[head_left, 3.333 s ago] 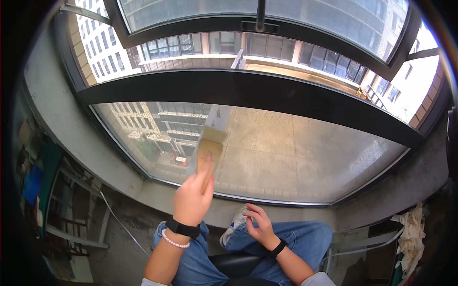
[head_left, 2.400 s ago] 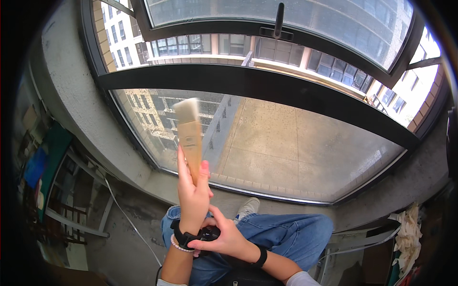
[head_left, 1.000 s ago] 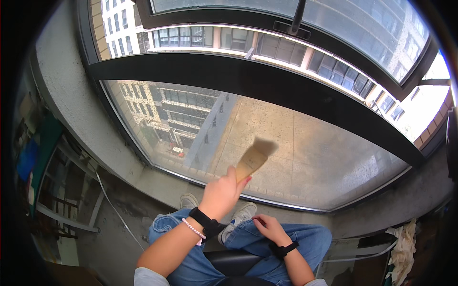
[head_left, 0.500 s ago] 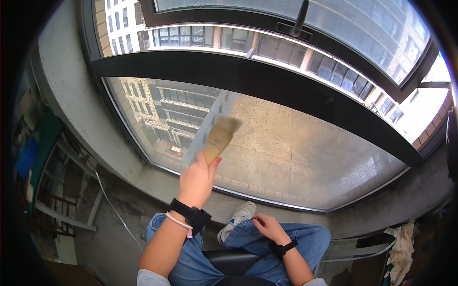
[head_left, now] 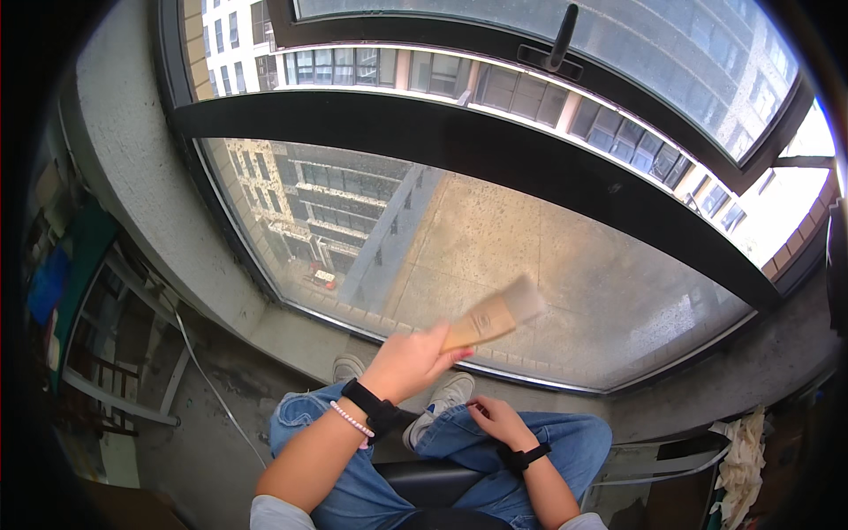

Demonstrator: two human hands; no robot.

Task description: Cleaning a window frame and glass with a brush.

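My left hand (head_left: 408,360) is closed round the handle of a flat wide brush (head_left: 481,323) with a wooden body and pale bristles. The brush is tilted up to the right, in front of the lower window pane (head_left: 583,300); its bristle end is blurred, and I cannot tell whether it touches the glass. My right hand (head_left: 502,422) rests on the blue jeans (head_left: 565,433) over my bent leg, fingers loosely bent and holding nothing. Droplets and hazy patches cover the pane.
A dark frame bar (head_left: 397,128) crosses above the pane. Over it, a tilted window sash (head_left: 636,62) carries a black handle (head_left: 563,37). A concrete ledge (head_left: 291,340) curves along the sill. Crumpled pale cloth or paper (head_left: 740,464) hangs at right; a thin cable (head_left: 205,375) runs at left.
My left hand has brought the brush to the right and nearer to me, turning it from steep to more sideways. My right hand stays on the leg.
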